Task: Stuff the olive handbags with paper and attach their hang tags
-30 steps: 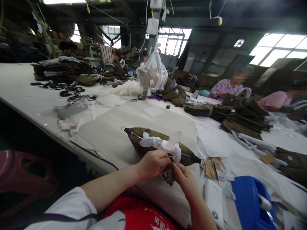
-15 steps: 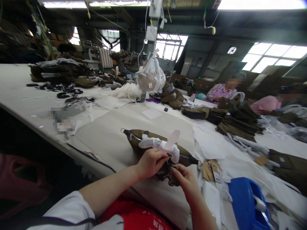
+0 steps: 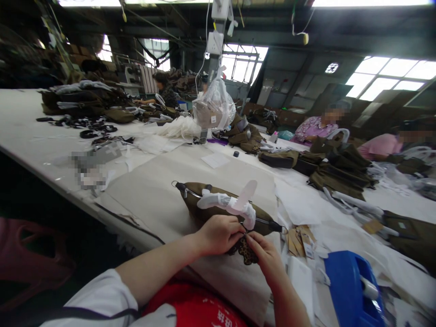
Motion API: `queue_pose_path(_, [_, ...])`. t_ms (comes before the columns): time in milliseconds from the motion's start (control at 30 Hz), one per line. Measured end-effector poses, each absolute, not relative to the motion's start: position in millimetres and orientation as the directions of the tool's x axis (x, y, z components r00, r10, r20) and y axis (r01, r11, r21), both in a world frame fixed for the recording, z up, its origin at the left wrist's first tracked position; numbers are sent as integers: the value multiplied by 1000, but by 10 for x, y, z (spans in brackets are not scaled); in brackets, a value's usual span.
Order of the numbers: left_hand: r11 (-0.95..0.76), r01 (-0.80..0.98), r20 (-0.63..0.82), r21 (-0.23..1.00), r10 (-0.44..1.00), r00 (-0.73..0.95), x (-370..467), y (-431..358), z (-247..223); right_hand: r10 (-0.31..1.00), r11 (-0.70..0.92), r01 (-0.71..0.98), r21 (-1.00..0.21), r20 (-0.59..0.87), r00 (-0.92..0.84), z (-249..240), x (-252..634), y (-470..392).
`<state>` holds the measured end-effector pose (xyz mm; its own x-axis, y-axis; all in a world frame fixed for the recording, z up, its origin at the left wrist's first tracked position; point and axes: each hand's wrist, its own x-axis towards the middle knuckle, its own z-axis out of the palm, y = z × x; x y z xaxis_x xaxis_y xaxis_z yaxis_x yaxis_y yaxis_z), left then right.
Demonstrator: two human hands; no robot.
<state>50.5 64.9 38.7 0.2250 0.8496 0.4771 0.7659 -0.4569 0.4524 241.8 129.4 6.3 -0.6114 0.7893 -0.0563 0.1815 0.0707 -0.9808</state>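
Fingertip work on a leopard-print charm (image 3: 248,254) before an olive bag (image 3: 201,211).
The right hand (image 3: 265,250) pinches the charm's upper end; the left hand (image 3: 220,235), just beside it, is closed at the fingertips, its exact hold unclear. The bag rests on the counter (image 3: 20,116) just beyond both hands. Close, steady fingertips should best control so small a part.

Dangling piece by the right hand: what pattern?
The dangling piece has leopard spots, dark on brown; clearest in the head view.
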Motion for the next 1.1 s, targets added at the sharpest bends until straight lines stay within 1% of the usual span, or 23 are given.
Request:
queue_pose_path(67, [-425,754,460,501,869,184,523,666,388,788,145,212,-966,-16,-615,90,2421,1282])
queue_pose_path(200, [-298,709,391,638,920,35,563,659,370,791,259,281,-924,36,-611,152,2415,1238])
queue_pose_path(300, [-229,606,308,762,951,-28,581,639,368,786,241,284,-928,16,-617,183,2411,1187])
queue_pose_path(367, [-184,555,253,811,966,-50,588,630,377,775,198,267,-943,-16,-632,195,2411,1154])
queue_pose_path(433, [-156,549,226,821,972,-62,595,622,395,761,193,259,-947,-22,-649,200,2411,1130])
queue_pose_path(500, [-151,578,241,802,967,-82,602,605,418,760,249,275,-929,11,-650,199,2411,1123])
queue_pose_path(633, [-148,709,375,690,911,-174,606,524,452,804,421,380,-824,144,-577,195,2403,1139])
queue_pose_path(700, [-157,767,442,622,880,-178,603,477,450,804,494,426,-758,211,-556,212,2391,1135])
queue_pose_path(767, [-170,792,480,586,860,-171,596,449,435,794,560,461,-689,287,-535,245,2371,1110])
queue_pose_path(800, [-167,791,488,588,853,-183,591,446,425,792,586,478,-654,338,-509,264,2358,1090])
queue_pose_path(867, [-124,749,460,651,850,-259,575,462,410,777,627,493,-603,438,-452,298,2329,1043])
queue_pose_path(933, [-59,656,355,753,876,-328,555,488,407,749,662,468,-585,494,-441,318,2298,999])
queue_pose_path(1000, [-18,566,263,824,897,-355,538,497,421,716,696,433,-572,520,-465,320,2268,969])
queue_pose_path(1033, [-24,545,256,838,900,-353,534,488,434,703,710,424,-563,534,-469,315,2253,960])
queue_pose_path(1100, [-91,551,313,830,893,-324,531,441,470,683,730,406,-550,564,-463,302,2226,952])
